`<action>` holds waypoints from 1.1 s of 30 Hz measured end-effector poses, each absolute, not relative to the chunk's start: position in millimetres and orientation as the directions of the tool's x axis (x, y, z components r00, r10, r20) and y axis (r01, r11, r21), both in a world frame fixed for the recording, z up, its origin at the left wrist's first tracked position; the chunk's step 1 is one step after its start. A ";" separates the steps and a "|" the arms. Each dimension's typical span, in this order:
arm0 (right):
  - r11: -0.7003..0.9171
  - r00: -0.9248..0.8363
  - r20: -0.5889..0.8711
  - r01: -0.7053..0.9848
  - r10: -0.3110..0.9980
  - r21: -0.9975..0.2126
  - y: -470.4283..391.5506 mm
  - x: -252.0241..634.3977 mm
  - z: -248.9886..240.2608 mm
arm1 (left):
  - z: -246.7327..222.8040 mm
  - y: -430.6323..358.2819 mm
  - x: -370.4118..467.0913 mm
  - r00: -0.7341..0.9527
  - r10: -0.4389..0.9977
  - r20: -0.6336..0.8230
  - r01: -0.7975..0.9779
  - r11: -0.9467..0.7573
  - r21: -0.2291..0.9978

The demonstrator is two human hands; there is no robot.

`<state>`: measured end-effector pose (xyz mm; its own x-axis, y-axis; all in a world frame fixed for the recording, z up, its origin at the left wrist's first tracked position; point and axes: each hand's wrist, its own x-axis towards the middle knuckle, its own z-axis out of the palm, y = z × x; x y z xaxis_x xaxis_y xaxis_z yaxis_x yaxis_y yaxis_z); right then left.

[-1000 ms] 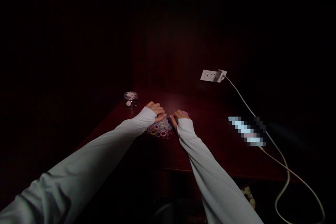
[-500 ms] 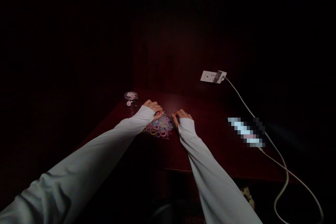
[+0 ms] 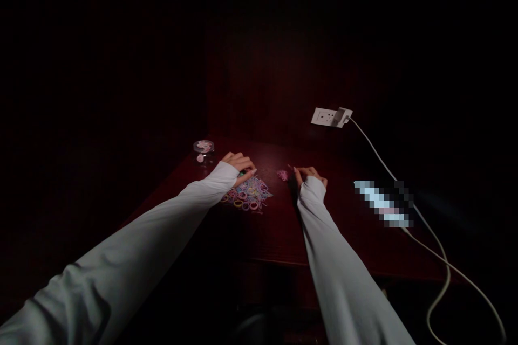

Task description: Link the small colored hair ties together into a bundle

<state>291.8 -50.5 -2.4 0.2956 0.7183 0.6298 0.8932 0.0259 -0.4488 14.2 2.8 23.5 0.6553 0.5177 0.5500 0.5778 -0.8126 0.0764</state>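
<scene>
A pile of small colourful hair ties (image 3: 249, 197), in pinks, blues, purples and yellows, lies on the dark red table. My left hand (image 3: 239, 164) rests at the pile's far left side, its thumb and fingers apart and nothing visibly gripped. To the right of the pile sits a small pink cluster of hair ties (image 3: 282, 174). Just beyond that cluster is my right hand (image 3: 311, 177), its index finger stretched out and a gap showing before the thumb. Its other fingers curl away and are partly hidden.
A clear round jar (image 3: 203, 151) with pink items stands at the back left. On the right lies a blurred-out phone-like device (image 3: 382, 204), joined by a white cable (image 3: 445, 267) to a charger in the wall socket (image 3: 329, 117). The table's front edge runs below the pile.
My right hand has moved right, away from the pile and my left hand, uncovering the pink cluster. A thin strand between the hands is gone. My left hand's fingers have spread slightly.
</scene>
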 end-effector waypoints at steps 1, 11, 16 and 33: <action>-0.026 0.329 0.624 0.896 0.709 -0.443 -50.1 295.9 -2.6 | 23.3 3.2 14.1 0.646 0.523 0.556 0.586 -0.807 0.079; -0.027 0.269 0.649 0.934 0.711 -0.357 -44.5 304.6 -17.5 | 22.8 3.2 16.1 0.627 0.522 0.579 0.584 -0.806 0.094; -0.024 0.306 0.668 0.918 0.678 -0.395 -40.0 307.2 -20.2 | 18.3 4.4 16.6 0.624 0.516 0.586 0.578 -0.810 0.099; -0.133 0.409 0.532 0.867 0.741 -0.480 -53.9 286.9 -0.2 | 26.3 12.8 1.0 0.610 0.546 0.574 0.619 -0.781 0.086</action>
